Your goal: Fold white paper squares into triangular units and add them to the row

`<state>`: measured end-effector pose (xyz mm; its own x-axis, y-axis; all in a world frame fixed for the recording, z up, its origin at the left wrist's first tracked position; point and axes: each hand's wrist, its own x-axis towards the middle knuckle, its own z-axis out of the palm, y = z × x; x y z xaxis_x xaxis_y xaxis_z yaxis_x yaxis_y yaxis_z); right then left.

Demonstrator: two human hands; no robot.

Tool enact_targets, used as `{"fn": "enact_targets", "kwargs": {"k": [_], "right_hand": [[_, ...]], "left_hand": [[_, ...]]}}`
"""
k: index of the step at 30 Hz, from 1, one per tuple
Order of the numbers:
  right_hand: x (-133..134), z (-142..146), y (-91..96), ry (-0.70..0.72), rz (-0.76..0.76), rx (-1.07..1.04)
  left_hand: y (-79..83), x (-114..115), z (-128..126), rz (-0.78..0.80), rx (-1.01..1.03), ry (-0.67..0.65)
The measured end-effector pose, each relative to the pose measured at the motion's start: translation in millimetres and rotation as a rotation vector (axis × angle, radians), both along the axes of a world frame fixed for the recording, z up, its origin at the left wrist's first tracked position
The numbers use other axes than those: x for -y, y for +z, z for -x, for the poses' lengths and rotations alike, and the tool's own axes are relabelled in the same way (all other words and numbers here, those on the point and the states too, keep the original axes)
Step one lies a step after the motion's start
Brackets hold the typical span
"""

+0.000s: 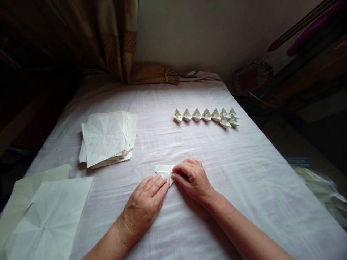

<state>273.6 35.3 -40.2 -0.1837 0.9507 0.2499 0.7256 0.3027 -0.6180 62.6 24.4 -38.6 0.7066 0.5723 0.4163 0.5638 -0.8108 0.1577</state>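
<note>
A small folded piece of white paper (pixel 163 168) lies on the sheet in front of me, with a flap along its far edge and a point toward me. My left hand (pixel 146 198) rests flat across its left side, fingers stretched out and pressing it down. At the right side, my right hand (pixel 193 180) pinches the paper's edge between thumb and fingers. Both hands cover part of the folds. Beyond them, to the right, stand several small folded paper boats (pixel 206 115) in a row, with a couple more in front at the right end.
A stack of creased white paper sheets (pixel 105 139) lies left of centre. Larger creased sheets (pixel 48 220) spread at the near left. Everything rests on a pale bedsheet (pixel 244 202). A curtain (pixel 116 39) hangs at the far side; plastic bags (pixel 322 184) sit beyond the right edge.
</note>
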Motion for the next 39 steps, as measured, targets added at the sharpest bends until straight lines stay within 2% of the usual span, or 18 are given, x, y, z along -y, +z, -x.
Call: {"fn": "enact_targets", "kwargs": {"k": [16, 39], "right_hand": [[2.0, 9.0, -0.3, -0.126, -0.027, 0.011], [3.1, 9.9, -4.4, -0.144, -0.061, 0.006]], "left_hand": [[-5.8, 2.0, 5.0, 0.036, -0.020, -0.018], [-3.8, 0.5, 0.9, 0.073, -0.037, -0.021]]}}
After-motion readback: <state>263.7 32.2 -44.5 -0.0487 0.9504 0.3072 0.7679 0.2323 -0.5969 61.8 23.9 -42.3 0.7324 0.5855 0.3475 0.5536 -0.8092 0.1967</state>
